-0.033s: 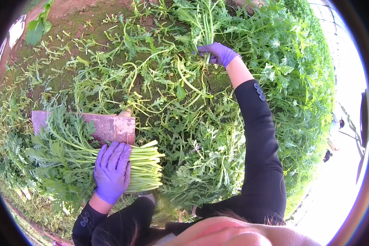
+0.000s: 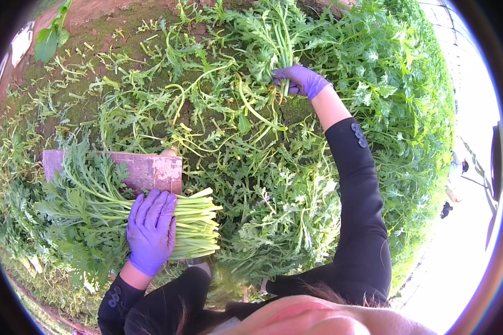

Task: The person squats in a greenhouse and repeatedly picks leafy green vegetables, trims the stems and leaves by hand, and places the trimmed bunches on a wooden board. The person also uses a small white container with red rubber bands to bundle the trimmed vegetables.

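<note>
My left hand (image 2: 152,231), in a purple glove, lies over a thick bundle of leafy greens (image 2: 198,226), fingers close together and bent around its top. The pale cut stalk ends point right, and the feathery leaves spread left. Part of the bundle rests over a worn, reddish-purple flat board (image 2: 153,170). Farther off at the upper right, my gloved right hand (image 2: 302,81) grips a small bunch of greens (image 2: 283,42) near its stalk bases, with the leaves pointing away from me. The thumb side is partly behind the stalks.
Dense standing greens (image 2: 397,111) grow along the right. Loose leaves and yellowish stems (image 2: 251,106) litter the soil ahead. A heap of cut greens (image 2: 285,223) lies between my arms, close to my legs. A single broad-leaved plant (image 2: 49,42) stands at the far left.
My right hand has come slightly nearer and to the right with the small bunch in it. The left hand stays on the bundle with hardly any shift.
</note>
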